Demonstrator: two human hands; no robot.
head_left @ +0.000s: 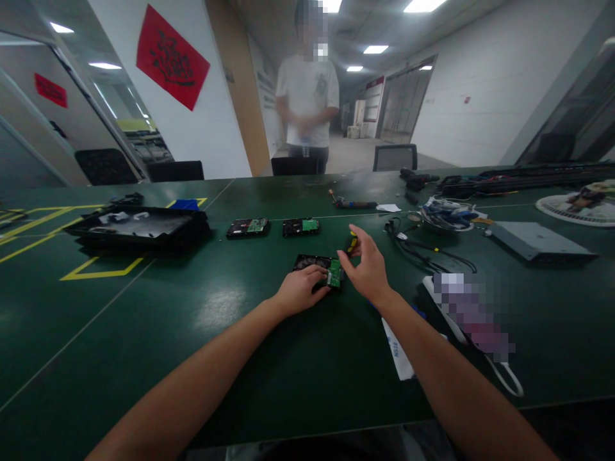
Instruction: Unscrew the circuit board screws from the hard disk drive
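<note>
A hard drive (335, 274) with a green circuit board lies flat on the green table in front of me. My left hand (302, 289) holds it down, fingers bent over its top and thumb along the near edge. Just right of and above the drive, my right hand (366, 264) has a black-and-yellow screwdriver handle (353, 242) between thumb and fingers; its tip cannot be made out. Two more hard drives lie farther back, one on the left (247, 228) and another nearer the middle (300, 226).
A black tray-like casing (139, 227) stands at left. To the right are black cables (418, 246), a bowl of wires (444, 214), a grey metal box (541, 241) and a blurred-out item with a white edge (446, 314). A person (307, 96) stands across the table (192, 339).
</note>
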